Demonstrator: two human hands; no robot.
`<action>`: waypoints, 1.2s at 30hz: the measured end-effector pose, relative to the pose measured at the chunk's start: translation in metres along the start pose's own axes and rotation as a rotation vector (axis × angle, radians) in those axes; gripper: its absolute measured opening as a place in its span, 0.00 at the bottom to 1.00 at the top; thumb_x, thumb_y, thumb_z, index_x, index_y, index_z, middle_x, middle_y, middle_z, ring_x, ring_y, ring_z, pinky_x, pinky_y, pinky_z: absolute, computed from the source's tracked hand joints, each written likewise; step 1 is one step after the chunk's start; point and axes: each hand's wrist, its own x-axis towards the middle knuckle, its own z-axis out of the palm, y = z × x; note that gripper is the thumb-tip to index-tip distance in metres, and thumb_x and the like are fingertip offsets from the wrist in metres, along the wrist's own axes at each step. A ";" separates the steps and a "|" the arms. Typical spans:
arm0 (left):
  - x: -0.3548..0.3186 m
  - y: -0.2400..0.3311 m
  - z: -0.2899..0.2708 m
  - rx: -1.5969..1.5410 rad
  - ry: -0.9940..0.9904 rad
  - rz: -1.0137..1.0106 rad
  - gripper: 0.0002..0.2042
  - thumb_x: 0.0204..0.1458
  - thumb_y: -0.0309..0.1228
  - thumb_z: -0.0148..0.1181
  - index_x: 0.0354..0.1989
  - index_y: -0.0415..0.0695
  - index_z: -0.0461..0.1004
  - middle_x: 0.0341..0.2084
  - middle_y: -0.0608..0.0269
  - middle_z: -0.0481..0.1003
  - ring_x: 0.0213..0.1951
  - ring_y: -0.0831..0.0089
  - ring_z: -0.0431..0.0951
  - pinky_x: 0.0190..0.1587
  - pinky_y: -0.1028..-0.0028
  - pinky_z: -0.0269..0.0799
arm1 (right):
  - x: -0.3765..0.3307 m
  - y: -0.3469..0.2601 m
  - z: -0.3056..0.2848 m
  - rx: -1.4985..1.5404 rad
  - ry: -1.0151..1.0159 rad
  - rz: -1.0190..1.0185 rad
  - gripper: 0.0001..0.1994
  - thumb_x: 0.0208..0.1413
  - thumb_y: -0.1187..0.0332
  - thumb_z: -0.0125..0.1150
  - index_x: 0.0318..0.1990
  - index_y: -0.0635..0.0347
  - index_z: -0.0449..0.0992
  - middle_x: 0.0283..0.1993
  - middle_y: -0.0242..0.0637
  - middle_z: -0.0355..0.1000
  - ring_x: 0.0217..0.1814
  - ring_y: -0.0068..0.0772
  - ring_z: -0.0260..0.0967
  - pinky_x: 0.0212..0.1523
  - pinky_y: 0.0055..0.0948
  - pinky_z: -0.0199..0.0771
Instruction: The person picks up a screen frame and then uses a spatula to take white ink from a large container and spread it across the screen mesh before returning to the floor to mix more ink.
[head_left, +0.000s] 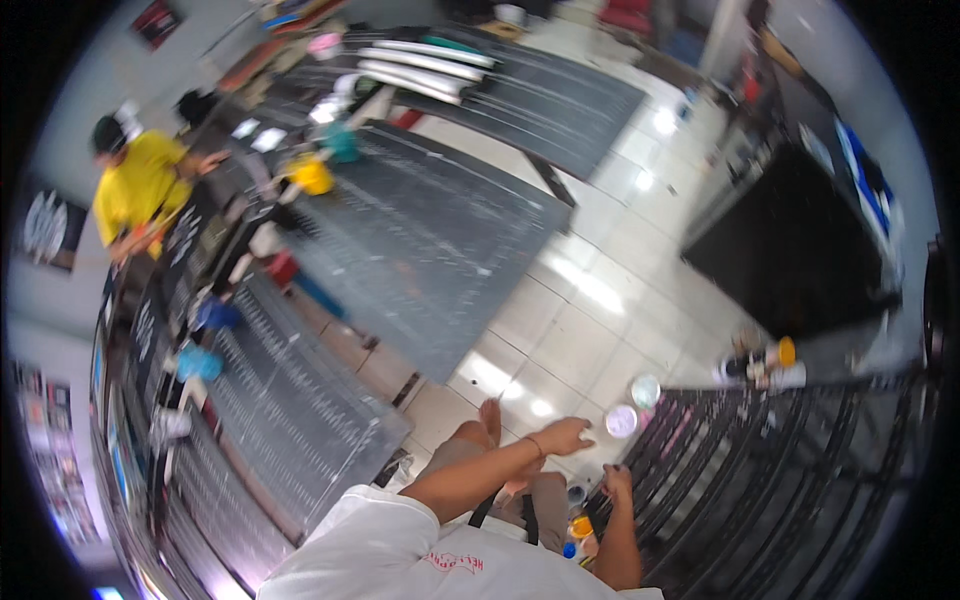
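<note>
My left hand (565, 437) is stretched out over the tiled floor, its fingers loosely bent and apart, with nothing visible in it. A thin band circles that wrist. Just right of it, a round tub with pale purple contents (621, 421) and a whitish round tub (645, 390) stand beside the black slatted rack (690, 440). My right hand (617, 482) is by the rack's left edge, fingers curled closed. Whatever they may hold is too small to make out. Below it are a yellow-orange container (581, 527) and a small blue one (569, 550).
Large dark printing tables (430, 240) fill the left and middle. A person in a yellow shirt (145, 185) works at the far left. White rolls (425, 68) lie on the back table. A big black panel (795, 240) leans at the right. Bottles (760, 365) stand behind the rack.
</note>
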 end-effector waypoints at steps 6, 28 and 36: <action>-0.144 0.144 -0.149 -0.003 0.230 0.261 0.25 0.57 0.42 0.58 0.57 0.36 0.68 0.51 0.45 0.72 0.52 0.51 0.73 0.57 0.61 0.67 | -0.059 -0.094 0.001 -0.050 -0.168 -0.113 0.18 0.57 0.62 0.58 0.50 0.65 0.70 0.36 0.40 0.71 0.22 0.32 0.70 0.16 0.28 0.65; -0.519 0.096 -0.070 -0.236 1.865 -0.687 0.18 0.57 0.34 0.58 0.51 0.36 0.72 0.41 0.50 0.78 0.42 0.59 0.79 0.45 0.65 0.74 | -0.433 -0.433 0.338 -0.992 -1.049 -1.276 0.11 0.65 0.64 0.50 0.38 0.61 0.75 0.25 0.26 0.68 0.21 0.14 0.60 0.20 0.17 0.59; -0.397 0.065 0.138 -1.070 2.444 -1.297 0.18 0.55 0.40 0.60 0.44 0.35 0.76 0.38 0.45 0.79 0.42 0.54 0.80 0.46 0.63 0.74 | -0.493 -0.307 0.417 -1.307 -1.650 -1.101 0.08 0.64 0.67 0.52 0.42 0.61 0.75 0.26 0.26 0.69 0.23 0.13 0.59 0.22 0.16 0.58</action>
